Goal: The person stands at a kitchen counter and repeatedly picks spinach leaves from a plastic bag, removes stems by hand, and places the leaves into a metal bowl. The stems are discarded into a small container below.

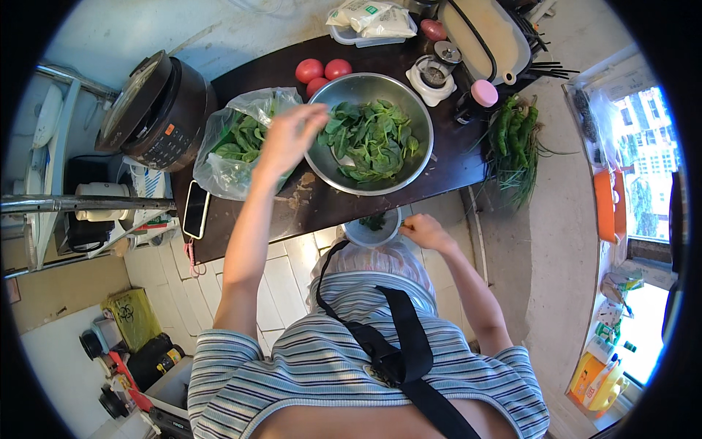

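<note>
My left hand (296, 134) hovers between a clear plastic bag (211, 175) of spinach and a stainless steel bowl (422, 140). Its fingers are loosely bent and partly apart, and I see nothing in them. Loose spinach leaves (375, 142) cover much of the bowl's bottom. More spinach (241, 140) shows inside the open bag. Lower down, my right hand (428, 231) is at the rim of a small pale container (364, 237) in front of my lap. A small greenish bit shows by its bent fingertips; whether they grip it is unclear. Dark green scraps (374, 221) lie in that container.
Tomatoes (310, 71) sit behind the bowl on the dark table (301, 217). A phone (196, 209) lies near the left edge, below a multicooker (164, 118). To the right stand a glass jar (436, 71) and a pink-capped bottle (482, 94); green peppers (514, 129) lie beyond.
</note>
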{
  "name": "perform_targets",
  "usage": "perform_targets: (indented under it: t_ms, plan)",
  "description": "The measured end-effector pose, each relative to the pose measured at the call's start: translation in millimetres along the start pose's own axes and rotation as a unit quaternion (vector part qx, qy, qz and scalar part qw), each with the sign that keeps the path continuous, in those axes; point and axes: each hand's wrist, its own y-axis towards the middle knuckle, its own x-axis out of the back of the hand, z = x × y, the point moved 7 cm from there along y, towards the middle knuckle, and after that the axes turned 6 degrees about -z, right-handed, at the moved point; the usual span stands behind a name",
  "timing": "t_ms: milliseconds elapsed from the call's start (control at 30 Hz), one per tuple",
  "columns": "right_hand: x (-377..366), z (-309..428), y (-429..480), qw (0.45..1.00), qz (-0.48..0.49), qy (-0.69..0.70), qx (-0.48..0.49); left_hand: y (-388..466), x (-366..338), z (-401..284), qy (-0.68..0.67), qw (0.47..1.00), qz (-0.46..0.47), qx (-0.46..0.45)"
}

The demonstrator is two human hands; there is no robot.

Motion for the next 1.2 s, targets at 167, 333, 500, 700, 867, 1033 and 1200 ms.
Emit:
perform_targets:
  t_ms: [167, 333, 500, 700, 867, 1033, 1200]
  plan:
    - [-79, -30, 40, 0.994, 0.013, -0.059, -0.088, -12, 99, 69, -0.121, 0.967, -0.158, 0.161]
    - [-124, -67, 67, 0.977, 0.039, -0.003, -0.209, -35, 102, 127, 0.245, 0.937, 0.111, 0.223]
    - [-140, -79, 72, 0.986, 0.05, 0.0, -0.159, -55, 92, 156, 0.368, 0.831, 0.235, 0.344]
    - [-103, -53, 56, 0.993, 0.046, 0.086, -0.066, -62, 57, 149, 0.42, 0.794, 0.337, 0.282]
    - [-33, 8, 27, 0.971, -0.003, 0.237, -0.025, -62, 65, 151, 0.345, 0.847, 0.274, 0.298]
    - [26, 54, 9, 0.944, 0.0, 0.329, -0.003, -52, 106, 137, -0.013, 0.93, 0.033, 0.366]
    - [66, 94, 12, 0.937, -0.02, 0.344, 0.06, -55, 140, 116, -0.378, 0.801, -0.127, 0.447]
